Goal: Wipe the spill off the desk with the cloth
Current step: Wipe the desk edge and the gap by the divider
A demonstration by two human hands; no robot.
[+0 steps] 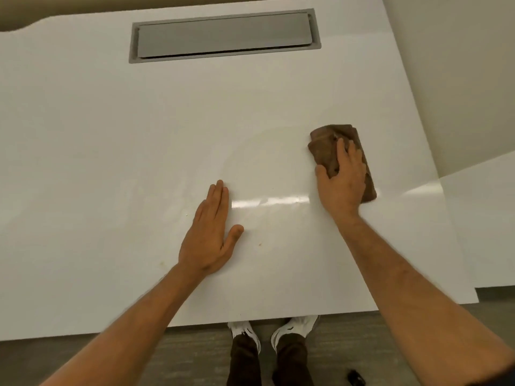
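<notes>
A folded brown cloth [328, 147] lies on the white desk [111, 135] toward its right side. My right hand [341, 176] lies on top of the cloth with straight fingers, pressing it to the desk. My left hand [210, 229] rests flat on the desk, fingers together, left of the cloth. Between the hands I see faint curved smear marks [250, 151] and a few small brownish specks [259, 243] on the surface.
A grey rectangular cable hatch [224, 36] is set into the desk at the back. A second white surface [479, 218] adjoins on the right. Below the desk's near edge are my white shoes [245, 334] on grey floor and a small black object [355, 378].
</notes>
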